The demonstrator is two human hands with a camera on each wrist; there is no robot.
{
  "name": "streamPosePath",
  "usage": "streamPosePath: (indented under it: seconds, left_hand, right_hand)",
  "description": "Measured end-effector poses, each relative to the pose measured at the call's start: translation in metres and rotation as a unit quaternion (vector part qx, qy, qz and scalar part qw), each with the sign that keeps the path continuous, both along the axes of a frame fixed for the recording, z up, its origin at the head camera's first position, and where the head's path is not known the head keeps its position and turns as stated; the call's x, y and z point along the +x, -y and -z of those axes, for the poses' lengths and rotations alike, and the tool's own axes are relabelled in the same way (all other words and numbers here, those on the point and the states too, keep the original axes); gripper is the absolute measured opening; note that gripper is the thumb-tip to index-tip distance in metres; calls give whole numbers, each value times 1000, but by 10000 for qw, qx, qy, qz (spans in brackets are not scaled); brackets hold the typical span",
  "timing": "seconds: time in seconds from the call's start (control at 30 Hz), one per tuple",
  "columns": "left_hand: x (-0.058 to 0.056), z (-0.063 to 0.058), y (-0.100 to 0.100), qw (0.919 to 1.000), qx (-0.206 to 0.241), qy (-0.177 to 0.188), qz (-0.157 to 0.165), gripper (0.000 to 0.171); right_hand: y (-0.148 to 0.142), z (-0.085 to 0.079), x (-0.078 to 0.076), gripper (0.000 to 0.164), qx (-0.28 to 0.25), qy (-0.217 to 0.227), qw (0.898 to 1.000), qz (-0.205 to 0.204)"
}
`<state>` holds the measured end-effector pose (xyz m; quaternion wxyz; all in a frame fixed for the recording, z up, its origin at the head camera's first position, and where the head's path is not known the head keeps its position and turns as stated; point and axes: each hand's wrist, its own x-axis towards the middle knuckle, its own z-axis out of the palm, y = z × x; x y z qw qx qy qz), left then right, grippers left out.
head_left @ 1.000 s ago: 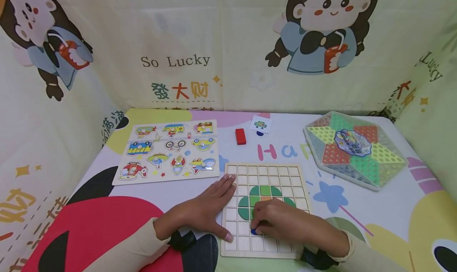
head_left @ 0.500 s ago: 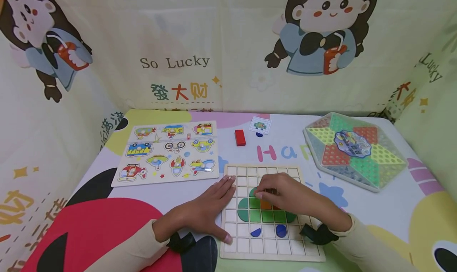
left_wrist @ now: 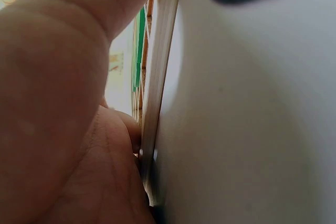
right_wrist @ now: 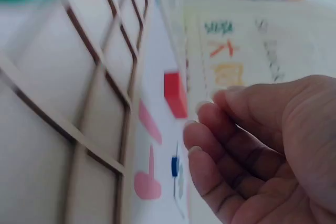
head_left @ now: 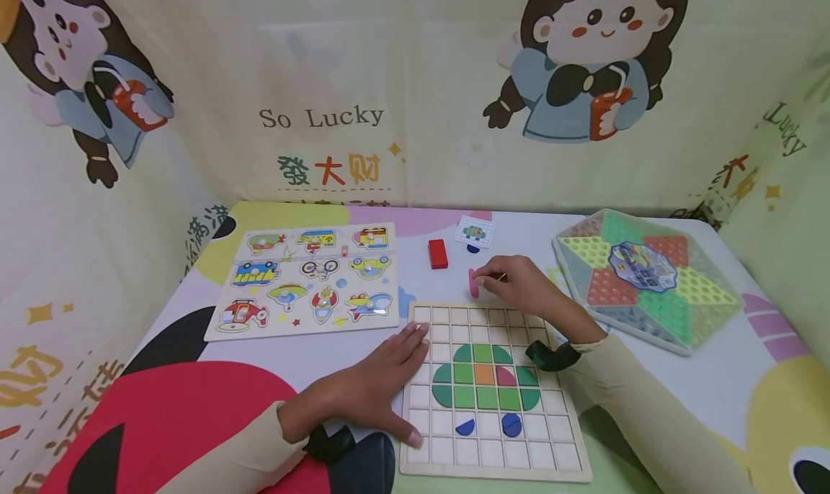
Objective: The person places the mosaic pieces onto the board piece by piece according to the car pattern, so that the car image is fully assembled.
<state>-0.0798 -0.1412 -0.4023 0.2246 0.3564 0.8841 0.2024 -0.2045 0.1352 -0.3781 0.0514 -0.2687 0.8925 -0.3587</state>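
Observation:
My left hand (head_left: 382, 382) rests with fingers spread on the left edge of a wooden grid board (head_left: 444, 451); the left wrist view shows its thumb and palm against the board's side. On the board, green squares (head_left: 463, 395) and rounded green pieces surround an orange square (head_left: 483, 374) and a pinkish-red piece (head_left: 505, 376). Below them lie a blue part-round piece (head_left: 465, 428) and two blue pieces forming a circle (head_left: 511, 425). My right hand (head_left: 515, 284) hovers past the board's far edge, fingers loosely bent; nothing shows between its fingertips (right_wrist: 220, 98) in the right wrist view.
A red block (head_left: 437, 254), a pattern card (head_left: 475, 232) and a small blue piece (head_left: 473, 249) lie beyond the board. A vehicle puzzle board (head_left: 305, 314) is at left; a hexagonal game box (head_left: 625, 328) is at right. Printed curtains (head_left: 441, 163) enclose the table.
My right hand has left the blue piece in the lower rows, crossed the board's middle and moved away past the far edge. The left hand has stayed in place.

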Motion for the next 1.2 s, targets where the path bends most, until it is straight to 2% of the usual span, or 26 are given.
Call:
streamPosePath:
  seconds: [0.17,0.27,0.4,0.53,0.9,1.07,1.2]
  left_hand:
    - [1,-1,0,10000,32,41,-31,120]
    - [1,-1,0,9999,54,82,-22,120]
    - [0,0,-1,10000,47,21,21,121]
    - [0,2,-1,10000,22,-28,34,121]
    - [-1,3,-1,10000,-11,0,29,121]
    - [-1,4,-1,9999,-6,-87,60,121]
    - [-1,3,0,10000,31,-43,7,121]
  right_hand:
    - [4,5,-25,18,38,31,9990,449]
    - [6,8,-37,20,223,-113,9979,599]
    - [9,12,-52,21,457,-218,9963,692]
    - [11,15,-62,23,438,-280,9959,745]
    - [17,29,-78,25,655,356,9923,989]
    - [19,26,-81,25,736,511,9905,1042]
    - [21,20,-83,21,827,395,9912,957]
